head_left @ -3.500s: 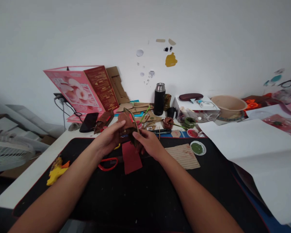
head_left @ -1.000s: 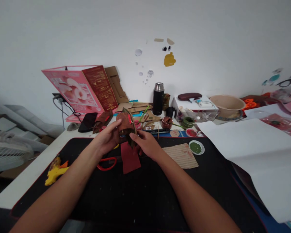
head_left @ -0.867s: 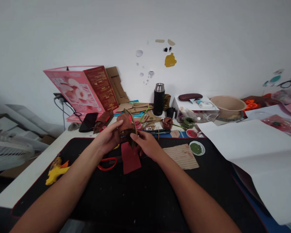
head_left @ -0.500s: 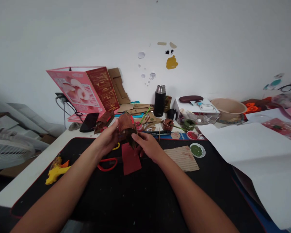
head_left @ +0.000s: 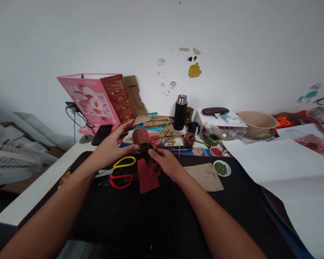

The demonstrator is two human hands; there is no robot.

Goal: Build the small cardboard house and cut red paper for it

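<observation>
My right hand [head_left: 163,163] is closed around the lower end of a small brown painted cardboard model [head_left: 142,141], held above a black mat [head_left: 156,216]. My left hand [head_left: 112,145] has its fingers spread, with only the thumb tip touching the model's left side. A dark red card rectangle [head_left: 148,177] lies on the mat just under both hands. Scissors with red and yellow handles [head_left: 120,171] lie to the left of the card.
A corrugated cardboard piece [head_left: 203,176] and a lid of green paint [head_left: 221,168] lie to the right. Paint pots [head_left: 212,138], a black flask [head_left: 180,112], a pink box [head_left: 93,100], a phone [head_left: 102,133] and a beige bowl [head_left: 257,122] crowd the back. White paper [head_left: 291,172] covers the right side.
My left hand has opened and let go of the model, its fingers lifting away toward the back. The right hand still holds it. The view has shifted slightly right, uncovering the yellow scissor handle.
</observation>
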